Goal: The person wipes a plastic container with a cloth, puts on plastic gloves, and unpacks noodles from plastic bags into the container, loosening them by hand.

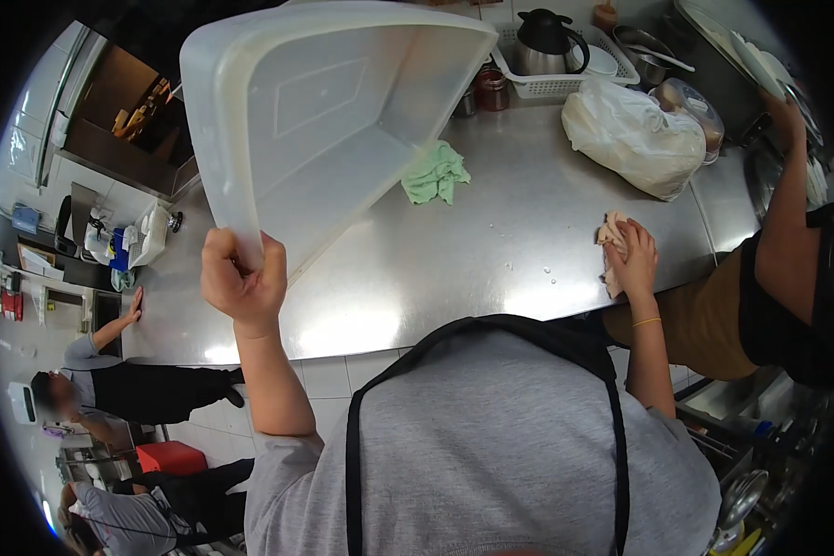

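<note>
The left grip [246, 278] pinches the near rim of the plastic tub [329, 139], which is tilted over the bench [408, 296]. The tub seems light and rather stiff, perhaps slippery when wet; its rim is the safest hold. The right grip [634, 258] clasps a soft, bunched beige cloth [612, 229] on the bench.

a jug [540, 59] stands in a white basket [549, 89]

Steel counter [528, 222]: brightly lit; white glare is thrown back along the near edge.
Plastic tub [315, 157]: inner walls are softly shaded.
Left margin: small bright lights [48, 514] are seen.
Upper person at left [148, 389]: head blurred.
Outer edges: bent, lost in black.
</note>
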Tool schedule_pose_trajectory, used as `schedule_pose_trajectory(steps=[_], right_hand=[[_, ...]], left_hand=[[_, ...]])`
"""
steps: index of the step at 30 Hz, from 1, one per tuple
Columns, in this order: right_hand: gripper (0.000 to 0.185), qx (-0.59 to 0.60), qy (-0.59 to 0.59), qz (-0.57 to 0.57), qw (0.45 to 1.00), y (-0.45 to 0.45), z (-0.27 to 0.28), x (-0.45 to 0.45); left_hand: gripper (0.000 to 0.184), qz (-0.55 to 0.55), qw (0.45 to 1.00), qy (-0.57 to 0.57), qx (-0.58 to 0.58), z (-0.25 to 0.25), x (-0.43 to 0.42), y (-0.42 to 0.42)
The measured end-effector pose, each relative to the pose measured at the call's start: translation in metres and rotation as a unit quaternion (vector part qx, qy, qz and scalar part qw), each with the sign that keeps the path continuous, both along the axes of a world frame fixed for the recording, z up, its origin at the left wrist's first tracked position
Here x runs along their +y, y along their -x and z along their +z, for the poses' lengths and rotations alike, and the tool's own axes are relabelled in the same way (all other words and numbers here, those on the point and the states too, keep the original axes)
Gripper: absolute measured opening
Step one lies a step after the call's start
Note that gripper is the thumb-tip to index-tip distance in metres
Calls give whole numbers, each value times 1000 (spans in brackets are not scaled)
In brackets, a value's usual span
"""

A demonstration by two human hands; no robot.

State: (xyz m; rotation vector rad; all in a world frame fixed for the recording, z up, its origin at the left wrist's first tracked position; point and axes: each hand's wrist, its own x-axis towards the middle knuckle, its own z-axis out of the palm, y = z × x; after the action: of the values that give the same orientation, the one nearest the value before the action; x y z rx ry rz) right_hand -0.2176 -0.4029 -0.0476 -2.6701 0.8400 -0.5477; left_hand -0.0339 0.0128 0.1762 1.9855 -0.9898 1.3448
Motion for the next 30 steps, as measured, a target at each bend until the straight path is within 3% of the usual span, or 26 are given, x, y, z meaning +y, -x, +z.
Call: schedule_pose_trajectory(steps=[7, 9, 11, 13, 14, 15, 16, 19, 21, 22, 24, 26, 27, 28, 29, 30], right_hand=[[30, -38, 11, 5, 999, -6, -1, 3], [30, -168, -116, 81, 975, -20, 2, 12], [33, -212, -105, 159, 959, -38, 19, 43], [34, -193, -165, 223, 941, -55, 25, 79], [33, -136, -230, 238, 934, -59, 19, 98], [34, -10, -74, 312, 947, -59, 3, 109], [37, -14, 33, 318, 947, -55, 16, 129], [25, -55, -33, 396, 916, -54, 12, 118], [12, 98, -216, 485, 842, -47, 15, 81], [3, 86, -224, 490, 838, -40, 13, 62], [5, 170, -355, 352, 849, -22, 34, 20], [13, 122, -379, 191, 897, -3, 59, -14], [13, 61, -230, 177, 955, 8, 52, -41], [13, 20, -234, 119, 965, 11, 74, -47], [13, 20, -151, 76, 985, 16, 83, -55], [13, 20, -149, 77, 986, 17, 82, -63]], left_hand=[[25, -2, 999, -6, -45, 6, -2, -2], [24, -18, 999, 34, 3, 4, 1, -3], [23, -35, 996, 69, 53, 3, 1, -1], [20, -90, 961, 182, 185, 3, -4, 4], [20, -93, 961, 181, 187, 1, -4, 4], [19, -102, 960, 180, 190, -1, -3, 4], [18, -111, 958, 179, 193, -2, -2, 4], [18, -146, 937, 210, 236, 1, -4, 10], [18, -158, 913, 247, 285, -6, -7, 9], [19, -176, 882, 283, 333, -12, -10, 8], [18, -189, 838, 306, 411, -31, -18, 6], [17, -208, 789, 325, 478, -57, -33, 4], [17, -216, 764, 327, 512, -72, -41, 4], [16, -236, 734, 332, 544, -90, -50, 2], [16, -232, 715, 328, 572, -109, -60, 3], [16, -233, 678, 345, 606, -123, -71, 6]])
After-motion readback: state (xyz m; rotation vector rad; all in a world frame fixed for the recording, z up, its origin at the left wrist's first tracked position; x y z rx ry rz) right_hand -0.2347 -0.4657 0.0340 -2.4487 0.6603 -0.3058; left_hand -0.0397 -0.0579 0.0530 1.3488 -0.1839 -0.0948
